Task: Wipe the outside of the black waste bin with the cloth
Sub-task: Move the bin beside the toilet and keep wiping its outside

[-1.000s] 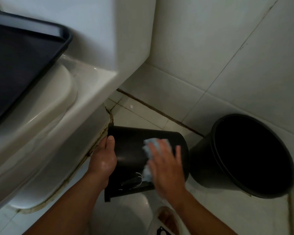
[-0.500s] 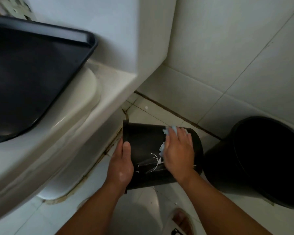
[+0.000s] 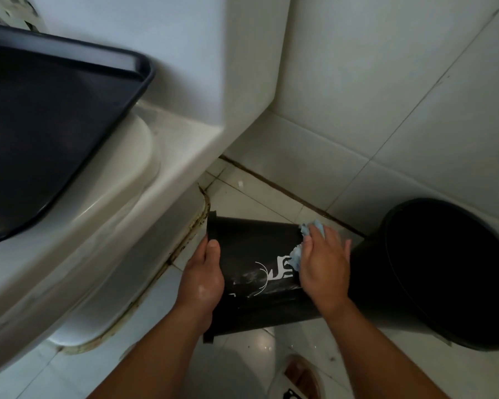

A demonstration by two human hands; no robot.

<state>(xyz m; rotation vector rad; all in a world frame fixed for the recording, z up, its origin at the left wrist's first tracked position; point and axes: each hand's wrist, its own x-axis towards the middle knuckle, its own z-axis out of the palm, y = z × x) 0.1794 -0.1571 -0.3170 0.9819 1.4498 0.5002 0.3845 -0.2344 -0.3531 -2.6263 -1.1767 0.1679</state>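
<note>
Head view: black waste bin (image 3: 251, 246) lies sideways, axis left-right; our left hand (image 3: 203, 280) grips the rim end, right hand (image 3: 323, 269) presses cloth (image 3: 314, 228) flat at the base end.

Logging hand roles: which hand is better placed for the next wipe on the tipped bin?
Right. The right hand presses the blue cloth against the black waste bin; the left hand grips its rim end, steadying it.

Tipped on its side, white print upward: black waste bin (image 3: 251, 246), crumpled pale-blue cloth (image 3: 314, 228) pressed against its wall
</note>
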